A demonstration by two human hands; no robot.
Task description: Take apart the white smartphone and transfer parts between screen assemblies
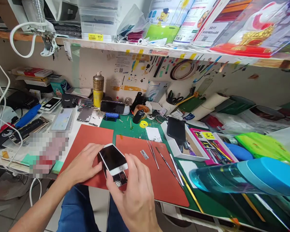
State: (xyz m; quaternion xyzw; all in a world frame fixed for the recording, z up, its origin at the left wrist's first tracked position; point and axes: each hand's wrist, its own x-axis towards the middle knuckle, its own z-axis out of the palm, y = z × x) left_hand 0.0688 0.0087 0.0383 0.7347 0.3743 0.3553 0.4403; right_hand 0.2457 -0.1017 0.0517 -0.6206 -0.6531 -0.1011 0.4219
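The worktop (212,206) stretches across in front of the person, its near part left to the work and its back crowded with bits. Two red-brown mats lie over it, the left mat (94,133) and the right mat (169,182), probably to guard both surface and parts. A blue bottle (229,177) lies off to the right, beyond the tools. Behind them sits a white tray (193,157), which seems to gather loose pieces.

Both forearms come in low, wrists bent towards each other. The right hand (136,187) spans a white-framed screen panel (112,156), thumb at its lower left and fingers along the right edge. The left hand (89,162) is half curled, fingers at the top-left corner, thumb close to the side; I can't tell what it grips. The panel slants over the phone body (120,180), whose insides show at the near end, by the mats' front edge. I'd guess the edge hold spares the glass.

Tweezers (157,163) lie on the right mat, presumably for easy reach, with a small metal plate (144,154) just left of them.
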